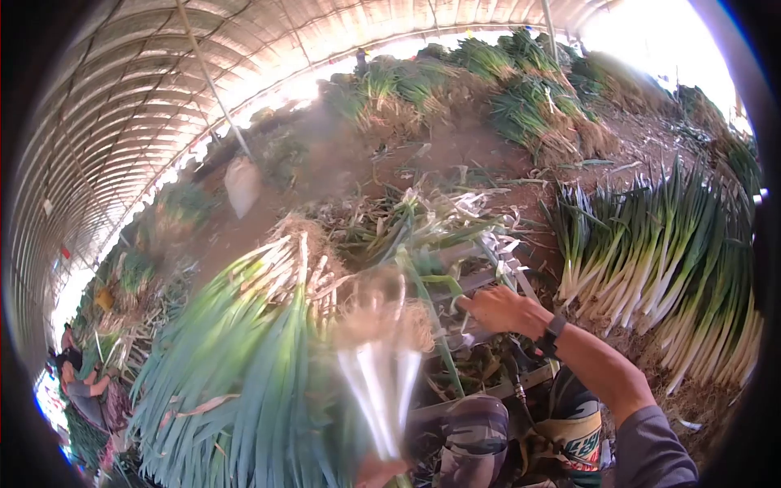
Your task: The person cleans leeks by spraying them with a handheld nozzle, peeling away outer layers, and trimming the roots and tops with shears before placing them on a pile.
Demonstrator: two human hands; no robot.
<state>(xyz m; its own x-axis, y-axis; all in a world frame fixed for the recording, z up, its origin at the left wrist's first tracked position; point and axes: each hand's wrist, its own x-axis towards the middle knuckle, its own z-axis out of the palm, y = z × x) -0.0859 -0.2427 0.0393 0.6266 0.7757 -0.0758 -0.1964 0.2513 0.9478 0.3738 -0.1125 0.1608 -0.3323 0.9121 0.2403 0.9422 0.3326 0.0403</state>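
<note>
My left hand (381,472) shows only at the bottom edge, gripping a few green onions (378,366) with white stems and hairy roots pointing up, blurred by motion. My right hand (498,309), with a dark watch on its wrist, reaches forward with its fingers curled around a green onion stalk (429,305) over a metal frame (521,378). A big pile of trimmed green onions (244,366) lies to the left of both hands, roots toward the far side.
Another row of cleaned onions (675,268) lies on the soil at right. Heaps of unpeeled onions (521,106) stand farther back. Peelings (423,211) litter the ground ahead. A white sack (242,185) hangs at left. Other people (81,382) sit at far left under the tunnel roof.
</note>
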